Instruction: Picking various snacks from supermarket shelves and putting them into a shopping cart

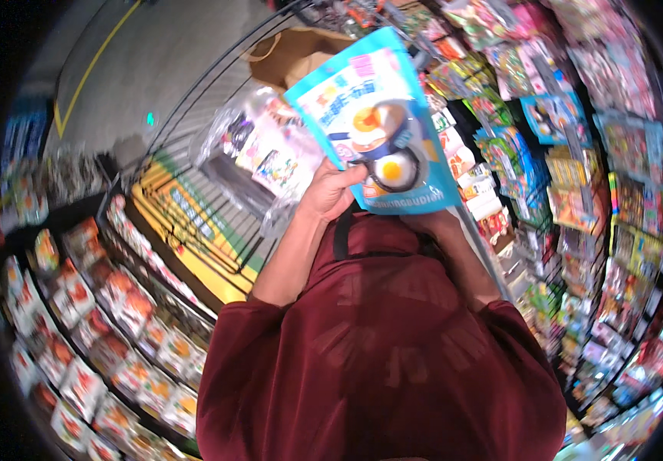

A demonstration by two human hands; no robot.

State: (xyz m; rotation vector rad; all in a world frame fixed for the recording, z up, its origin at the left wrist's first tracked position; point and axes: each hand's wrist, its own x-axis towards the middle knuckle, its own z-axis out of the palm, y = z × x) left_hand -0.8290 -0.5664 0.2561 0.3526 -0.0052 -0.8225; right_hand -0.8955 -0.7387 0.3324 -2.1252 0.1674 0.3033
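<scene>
A light-blue and white stand-up snack pouch (377, 123), printed with fried-egg pictures, is held up in front of my body. At its lower left edge my left hand (335, 188) is closed on it, thumb on the front. The right forearm (462, 253) reaches up behind the pouch's lower right. That hand and its fingers are hidden, so I cannot tell whether they grip anything. Just beyond lies a wire shopping cart (193, 100), holding a clear plastic bag of packaged goods (270, 161) and an open brown paper bag (293, 58).
Shelves of bagged snacks (577, 207) rise close on my right. Low tiers of packaged food (116, 330) stand at the lower left, beside a yellow and green panel (185, 223) seen through the cart's wires. A yellow line (89, 73) crosses the grey floor.
</scene>
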